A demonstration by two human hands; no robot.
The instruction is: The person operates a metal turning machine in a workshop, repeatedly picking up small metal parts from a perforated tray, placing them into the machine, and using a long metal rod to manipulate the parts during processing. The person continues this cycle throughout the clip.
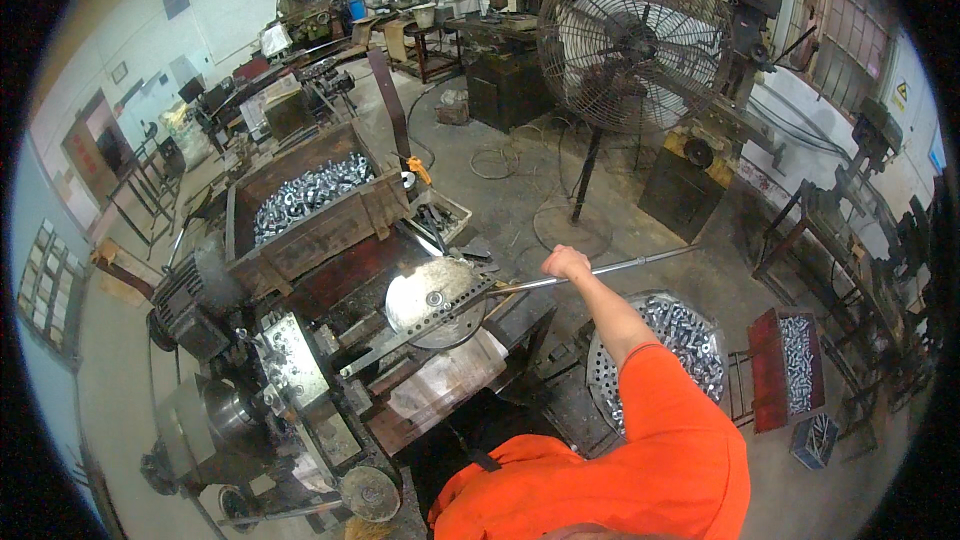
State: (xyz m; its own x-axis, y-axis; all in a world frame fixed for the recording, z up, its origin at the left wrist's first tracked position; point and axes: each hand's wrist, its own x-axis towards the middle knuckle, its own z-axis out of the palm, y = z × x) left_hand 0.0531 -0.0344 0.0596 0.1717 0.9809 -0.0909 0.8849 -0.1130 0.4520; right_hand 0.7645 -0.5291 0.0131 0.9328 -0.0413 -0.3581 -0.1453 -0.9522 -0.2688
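My right hand [567, 262] is closed in a fist around a long metal rod [640, 261]; my left is out of view, so I cannot tell its state. The rod reaches out past the right edge of the worktop [445, 385], its inner end meeting a flat bar with holes [418, 330] that lies across a round metal disc [410, 292]. Beyond the disc, a wooden crate [330, 240] holds small metal parts [310, 198].
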